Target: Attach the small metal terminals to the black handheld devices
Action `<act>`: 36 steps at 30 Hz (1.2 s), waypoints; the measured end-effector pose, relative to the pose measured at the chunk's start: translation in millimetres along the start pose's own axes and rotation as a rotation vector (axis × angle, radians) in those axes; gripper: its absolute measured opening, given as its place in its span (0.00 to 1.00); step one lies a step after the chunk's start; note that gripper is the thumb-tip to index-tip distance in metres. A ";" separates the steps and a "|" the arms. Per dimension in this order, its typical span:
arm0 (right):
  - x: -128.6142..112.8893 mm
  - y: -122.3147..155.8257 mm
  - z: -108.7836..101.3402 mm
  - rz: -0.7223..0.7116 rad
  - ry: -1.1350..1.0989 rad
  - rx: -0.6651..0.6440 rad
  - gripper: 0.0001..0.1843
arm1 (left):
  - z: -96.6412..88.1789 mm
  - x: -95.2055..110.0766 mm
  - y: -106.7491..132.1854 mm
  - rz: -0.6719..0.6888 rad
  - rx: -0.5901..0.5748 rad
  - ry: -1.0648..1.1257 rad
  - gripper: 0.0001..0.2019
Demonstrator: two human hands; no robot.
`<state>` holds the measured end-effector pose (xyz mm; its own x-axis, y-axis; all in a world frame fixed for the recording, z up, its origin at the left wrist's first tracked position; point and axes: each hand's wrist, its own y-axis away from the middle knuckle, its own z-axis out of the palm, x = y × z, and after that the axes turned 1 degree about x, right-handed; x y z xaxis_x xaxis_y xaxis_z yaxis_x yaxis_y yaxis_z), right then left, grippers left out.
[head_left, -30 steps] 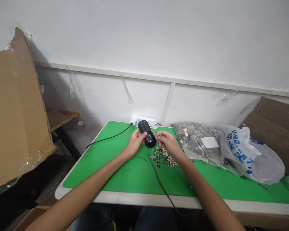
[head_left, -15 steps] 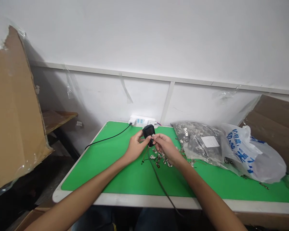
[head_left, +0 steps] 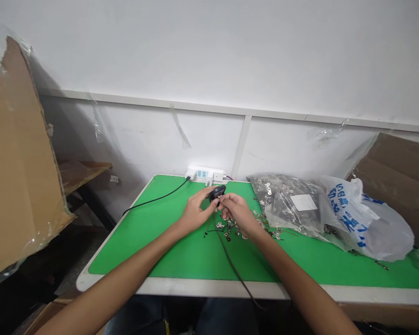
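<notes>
My left hand (head_left: 194,212) and my right hand (head_left: 235,210) meet above the green mat (head_left: 181,251), fingers pinched together around a small black device (head_left: 217,192) and a tiny metal part. A thin wire hangs from my left fingers. A black cord (head_left: 235,270) runs from the device toward me over the table's front edge. A scatter of small metal parts (head_left: 230,229) lies on the mat just under my right hand.
A white power strip (head_left: 205,174) with a black cable (head_left: 153,201) sits at the back of the mat. A clear bag of metal parts (head_left: 286,200) and a white plastic bag (head_left: 363,218) lie at right. Cardboard (head_left: 17,153) stands at left; more cardboard (head_left: 401,177) at right.
Both hands have drawn closer together at the black device, which has tipped from upright to lower and flatter between my fingers. The view has shifted slightly.
</notes>
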<state>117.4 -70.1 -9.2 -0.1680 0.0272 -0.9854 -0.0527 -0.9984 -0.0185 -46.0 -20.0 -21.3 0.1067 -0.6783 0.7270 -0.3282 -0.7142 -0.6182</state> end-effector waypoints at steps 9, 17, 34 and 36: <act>-7.2 -6.0 -14.5 -0.096 0.052 -0.178 0.28 | -25.4 -4.8 -6.5 0.446 -0.183 -0.289 0.19; -14.4 -1.0 -25.1 -0.096 0.141 -0.338 0.23 | -23.8 -3.8 -4.9 0.401 -0.157 -0.179 0.28; -17.2 4.5 -16.6 -0.310 0.449 -0.054 0.16 | 3.6 1.1 -1.3 -0.410 -0.019 0.424 0.40; -15.5 7.3 -15.1 -0.527 0.724 0.052 0.12 | 7.3 -5.0 -3.5 -0.568 -0.053 0.531 0.42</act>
<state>134.5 -78.6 3.4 0.5517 0.4268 -0.7166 0.0053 -0.8609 -0.5087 -38.6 -15.3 -25.0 -0.1876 -0.0281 0.9818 -0.4037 -0.9090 -0.1031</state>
